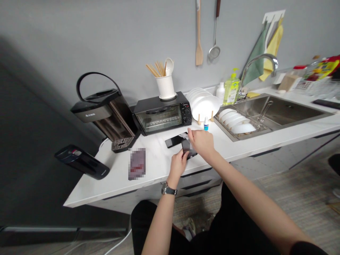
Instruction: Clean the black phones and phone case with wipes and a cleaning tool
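Observation:
My left hand [178,164], with a watch on the wrist, is closed on the edge of a dark, flat, phone-like thing [189,148] held over the counter's front edge. My right hand [202,141] is closed just above it, its fingers at the thing's upper side. A small pale scrap shows by the right fingertips; whether it is cloth or film I cannot tell. Just behind lies a black flat rectangular thing [174,141] on the white counter [156,159]. A little bottle [206,124] with a blue label stands beyond my right hand.
A toaster oven [162,117] carries a white utensil holder [166,86]. Left of it stand a water dispenser [108,117] and a dark thermos-like container [82,163]. Plates [205,106] in a rack and a sink [287,113] holding bowls [235,120] are at the right.

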`<state>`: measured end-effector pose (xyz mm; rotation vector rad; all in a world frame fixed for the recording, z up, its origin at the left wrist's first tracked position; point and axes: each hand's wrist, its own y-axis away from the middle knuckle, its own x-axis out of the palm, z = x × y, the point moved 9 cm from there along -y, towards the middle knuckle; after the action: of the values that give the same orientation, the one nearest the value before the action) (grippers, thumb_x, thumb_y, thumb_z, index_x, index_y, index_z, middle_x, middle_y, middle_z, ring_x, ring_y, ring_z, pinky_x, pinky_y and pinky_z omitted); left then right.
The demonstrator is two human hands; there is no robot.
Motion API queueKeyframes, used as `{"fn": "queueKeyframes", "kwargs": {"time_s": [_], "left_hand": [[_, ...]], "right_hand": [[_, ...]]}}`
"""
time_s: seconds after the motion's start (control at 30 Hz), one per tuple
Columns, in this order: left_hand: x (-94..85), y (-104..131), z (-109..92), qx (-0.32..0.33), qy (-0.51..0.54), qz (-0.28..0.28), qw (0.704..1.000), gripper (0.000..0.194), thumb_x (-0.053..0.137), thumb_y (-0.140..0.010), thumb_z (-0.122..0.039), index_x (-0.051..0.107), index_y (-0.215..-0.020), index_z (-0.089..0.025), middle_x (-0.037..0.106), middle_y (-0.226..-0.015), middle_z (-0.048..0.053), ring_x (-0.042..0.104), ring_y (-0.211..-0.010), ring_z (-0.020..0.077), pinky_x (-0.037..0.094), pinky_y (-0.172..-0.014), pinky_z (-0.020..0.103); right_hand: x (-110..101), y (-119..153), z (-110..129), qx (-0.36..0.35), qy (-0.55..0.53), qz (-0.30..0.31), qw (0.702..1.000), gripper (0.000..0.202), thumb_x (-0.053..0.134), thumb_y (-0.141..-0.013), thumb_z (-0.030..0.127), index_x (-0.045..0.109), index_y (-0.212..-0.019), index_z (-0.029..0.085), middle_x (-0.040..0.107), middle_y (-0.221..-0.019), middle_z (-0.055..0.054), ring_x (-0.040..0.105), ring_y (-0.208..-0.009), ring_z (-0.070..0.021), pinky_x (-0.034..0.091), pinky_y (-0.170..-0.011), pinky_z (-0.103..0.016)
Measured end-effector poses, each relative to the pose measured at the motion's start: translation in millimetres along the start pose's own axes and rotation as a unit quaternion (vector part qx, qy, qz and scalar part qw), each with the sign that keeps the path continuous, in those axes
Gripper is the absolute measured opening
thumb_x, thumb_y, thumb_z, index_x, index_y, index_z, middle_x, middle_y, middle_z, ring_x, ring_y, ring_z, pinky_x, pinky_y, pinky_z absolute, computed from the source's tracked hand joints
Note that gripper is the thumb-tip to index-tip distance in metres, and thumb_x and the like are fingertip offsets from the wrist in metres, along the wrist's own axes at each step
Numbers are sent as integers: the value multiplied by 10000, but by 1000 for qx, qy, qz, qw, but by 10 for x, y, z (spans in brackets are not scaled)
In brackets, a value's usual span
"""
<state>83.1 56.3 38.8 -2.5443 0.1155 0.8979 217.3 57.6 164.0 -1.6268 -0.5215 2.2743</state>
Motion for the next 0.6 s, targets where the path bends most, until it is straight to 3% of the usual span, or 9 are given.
{"fn": "queueKeyframes", "kwargs": {"time_s": [0.17, 0.3, 0.37, 0.47, 0.6], "left_hand": [[-14, -3, 77, -7, -17, -1, 1000, 223, 507, -1015, -249, 703, -962, -158, 756, -784, 86, 687, -672, 206, 442, -649, 269], [-19, 6, 72, 1, -29, 1, 1000, 233, 514, -1026, -274, 711, -979, -158, 764, -812, 99, 704, -701, 216, 450, -659, 270], [-12, 16, 36, 10, -24, 3, 1000, 247, 516, -1042, -305, 723, -1040, -171, 771, -832, 85, 705, -704, 203, 461, -678, 262], [-11, 31, -7, 19, -18, -1, 1000, 270, 511, -1057, -329, 730, -1127, -188, 781, -856, 71, 703, -710, 187, 471, -700, 253], [-8, 40, -2, 12, -22, -4, 1000, 290, 510, -1061, -349, 734, -1152, -189, 778, -838, 67, 691, -689, 179, 471, -689, 249]], "right_hand": [[-70, 222, 549, -225, 2, -64, 972, 460, 388, -1121, 338, 748, -894, 162, 741, -870, -99, 638, -885, -229, 355, -733, -341], [-4, 254, 624, -344, -22, -32, 938, 432, 414, -1121, 375, 744, -930, 172, 738, -855, -68, 615, -846, -199, 334, -744, -332], [14, 160, 493, -314, -33, -10, 949, 451, 412, -1116, 383, 744, -901, 167, 740, -837, -68, 616, -804, -189, 310, -699, -327], [41, -49, 165, -175, -51, 23, 983, 530, 370, -1107, 361, 736, -778, 163, 722, -749, -67, 601, -693, -177, 270, -637, -327], [171, -180, -61, -59, -106, 125, 985, 608, 331, -1105, 381, 727, -691, 178, 696, -670, -49, 597, -626, -170, 293, -608, -306]]}}
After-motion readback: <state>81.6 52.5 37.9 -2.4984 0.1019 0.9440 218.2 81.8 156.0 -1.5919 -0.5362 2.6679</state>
